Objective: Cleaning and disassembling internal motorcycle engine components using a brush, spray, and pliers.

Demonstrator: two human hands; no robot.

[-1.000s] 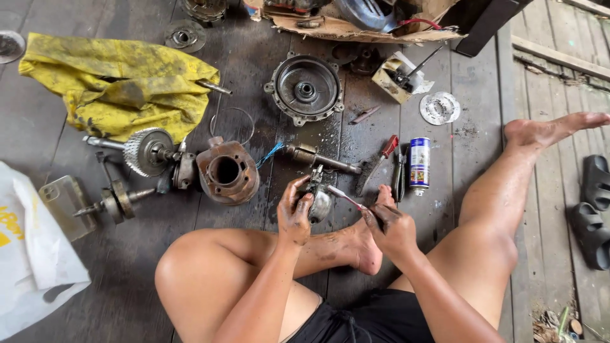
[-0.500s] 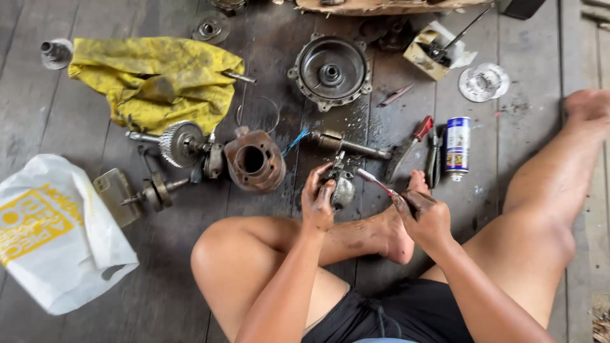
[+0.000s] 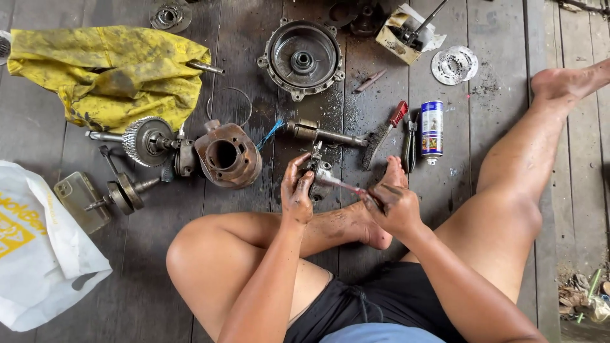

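I sit on a dark wooden floor with my legs folded. My left hand [image 3: 296, 195] grips a small greasy metal engine part [image 3: 319, 170] just above my foot. My right hand [image 3: 395, 206] holds a thin red-handled brush [image 3: 346, 185] whose tip rests on that part. Both hands are smeared with black grease. Just beyond the part lies a metal shaft [image 3: 324, 134] with a blue cord at its end.
A rusty engine cylinder [image 3: 227, 155] and a gear shaft [image 3: 147, 141] lie to the left, a round engine cover [image 3: 302, 58] beyond. A yellow rag [image 3: 108, 73], white plastic bag [image 3: 38, 254], phone [image 3: 79, 201], spray can [image 3: 432, 129], wire brush [image 3: 383, 133] and pliers [image 3: 410, 145] surround me.
The view has shifted so the whole scene slid right and down. My hands stay together on the small part, the brush still working against it.
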